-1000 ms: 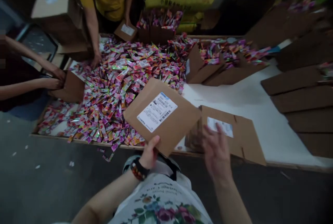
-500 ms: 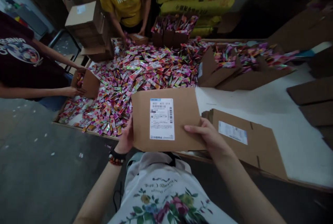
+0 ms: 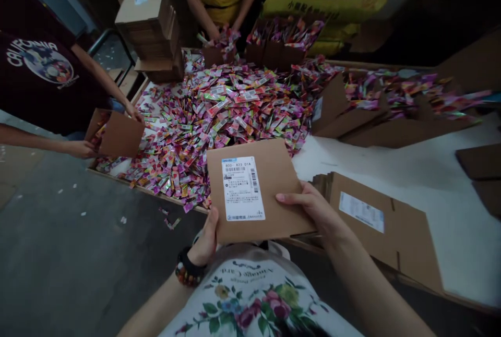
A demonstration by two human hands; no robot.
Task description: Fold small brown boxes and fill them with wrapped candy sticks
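Observation:
A flat brown cardboard box [image 3: 250, 196] with a white barcode label [image 3: 243, 189] facing up is held in front of me. My left hand [image 3: 205, 238] grips its lower left edge, thumb on top. My right hand [image 3: 309, 209] holds its right edge, fingers across the front. Just beyond my right hand lies a stack of flattened labelled cardboard boxes [image 3: 376, 227] on the white table top [image 3: 391, 170]. Beyond the box I hold spreads a large heap of colourful small wrapped packets [image 3: 219, 112].
A co-worker's hands [image 3: 84, 148] hold a packet-filled carton at the left, and another co-worker's hands [image 3: 219, 34] work at the far side. Open cartons [image 3: 282, 52] of packets, stacked boxes [image 3: 146, 24], yellow sacks [image 3: 324, 3] and flat cardboard sheets [image 3: 479, 162] surround the table.
The box in my hands has turned from tilted to nearly level and is held steadier, with both hands on it. The view has shifted, and the left co-worker's carton has moved slightly.

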